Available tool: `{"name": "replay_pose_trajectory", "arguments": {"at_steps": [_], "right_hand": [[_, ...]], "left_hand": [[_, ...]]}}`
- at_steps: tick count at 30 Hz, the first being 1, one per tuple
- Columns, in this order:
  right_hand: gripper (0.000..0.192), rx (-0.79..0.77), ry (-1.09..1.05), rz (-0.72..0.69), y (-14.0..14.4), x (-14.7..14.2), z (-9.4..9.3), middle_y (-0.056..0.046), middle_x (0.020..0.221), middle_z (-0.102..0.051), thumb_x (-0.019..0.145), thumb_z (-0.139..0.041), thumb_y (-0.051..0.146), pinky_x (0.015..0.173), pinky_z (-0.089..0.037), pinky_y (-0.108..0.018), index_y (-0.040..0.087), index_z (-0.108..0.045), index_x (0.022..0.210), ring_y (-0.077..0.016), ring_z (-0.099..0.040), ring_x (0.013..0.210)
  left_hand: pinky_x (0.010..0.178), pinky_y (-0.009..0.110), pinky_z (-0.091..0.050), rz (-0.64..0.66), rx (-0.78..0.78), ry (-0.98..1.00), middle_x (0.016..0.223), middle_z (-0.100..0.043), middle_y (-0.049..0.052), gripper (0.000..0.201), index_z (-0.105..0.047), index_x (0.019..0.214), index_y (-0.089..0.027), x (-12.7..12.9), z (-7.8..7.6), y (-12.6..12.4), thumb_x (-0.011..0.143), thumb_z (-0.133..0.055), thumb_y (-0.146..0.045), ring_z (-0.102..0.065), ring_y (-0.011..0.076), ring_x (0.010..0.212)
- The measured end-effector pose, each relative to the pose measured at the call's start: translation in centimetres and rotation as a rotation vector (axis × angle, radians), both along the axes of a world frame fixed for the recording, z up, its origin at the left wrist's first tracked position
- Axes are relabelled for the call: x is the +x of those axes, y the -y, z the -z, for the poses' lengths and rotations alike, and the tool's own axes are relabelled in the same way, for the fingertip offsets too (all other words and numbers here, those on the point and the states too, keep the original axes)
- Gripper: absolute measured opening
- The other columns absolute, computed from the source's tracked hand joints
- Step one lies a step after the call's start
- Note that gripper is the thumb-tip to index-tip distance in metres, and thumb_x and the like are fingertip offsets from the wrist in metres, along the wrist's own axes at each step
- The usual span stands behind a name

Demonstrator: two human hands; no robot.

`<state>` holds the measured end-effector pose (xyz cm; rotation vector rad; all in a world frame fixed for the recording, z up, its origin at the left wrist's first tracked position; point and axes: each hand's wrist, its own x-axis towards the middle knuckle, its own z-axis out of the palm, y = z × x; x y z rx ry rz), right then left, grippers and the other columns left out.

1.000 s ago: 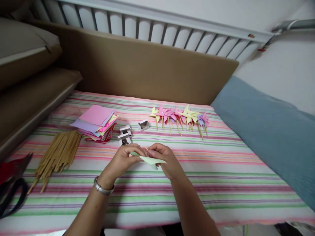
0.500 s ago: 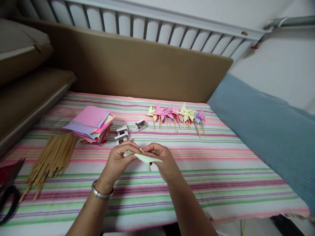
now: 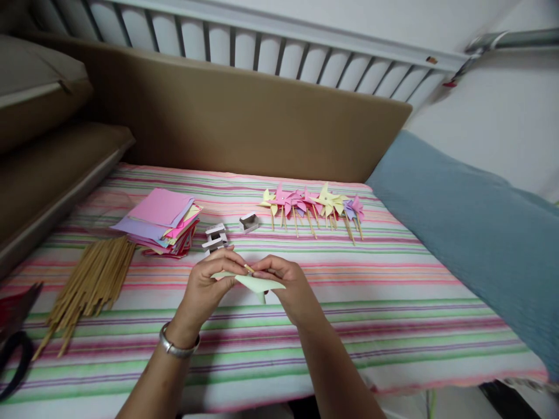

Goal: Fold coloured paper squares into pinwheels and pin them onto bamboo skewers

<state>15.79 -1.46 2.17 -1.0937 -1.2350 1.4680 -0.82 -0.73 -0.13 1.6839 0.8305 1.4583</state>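
Observation:
Above the striped cloth, a pale green paper pinwheel (image 3: 261, 284) is held between my two hands, its vanes pointing down and outward. My left hand (image 3: 213, 276) is closed, thumb and fingers pinching the pinwheel's left side. The tip of a wooden stick (image 3: 248, 268) pokes up at the pinwheel's centre, between the fingertips of both hands. My right hand (image 3: 286, 282) is closed with its fingers curled at the stick and the paper; most of the stick is hidden from this angle.
Left of my hands lie a stack of coloured paper squares (image 3: 159, 206), a pile of wooden sticks (image 3: 89, 279) and scissors (image 3: 17, 349). Small white boxes (image 3: 216, 235) stand just beyond my hands. Finished pinwheels (image 3: 305, 203) lie at the back, before a brown board (image 3: 244, 122).
Both hands stay nearly in place, still gripping the pinwheel and stick. The pinwheel has shifted very slightly left, and a little more of the stick's tip shows.

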Motion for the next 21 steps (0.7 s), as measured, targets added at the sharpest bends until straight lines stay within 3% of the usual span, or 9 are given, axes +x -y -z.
{"name": "replay_pose_trajectory", "arguments": {"at_steps": [11,21], "right_hand": [[0.014,-0.011,-0.024,-0.007,0.11,-0.07,0.04,-0.003,0.077,-0.069,0.067,-0.070,0.030,0.055,-0.044,-0.024,0.018,-0.067,0.073,-0.0138,-0.059,0.065],[0.013,0.013,-0.027,0.007,0.18,-0.19,-0.07,-0.002,0.071,-0.067,0.067,-0.071,0.029,0.055,-0.043,-0.025,0.017,-0.067,0.071,-0.0129,-0.058,0.061]], "left_hand": [[0.102,0.045,-0.034,-0.001,-0.004,-0.021,0.080,-0.071,0.004,0.005,-0.072,0.075,-0.023,-0.22,0.02,-0.03,0.072,-0.068,-0.025,-0.063,0.0180,0.079],[0.102,0.045,-0.034,-0.018,-0.039,-0.042,0.079,-0.071,0.004,0.006,-0.072,0.074,-0.023,-0.20,-0.07,0.01,0.072,-0.068,-0.027,-0.064,0.0187,0.080]]}}
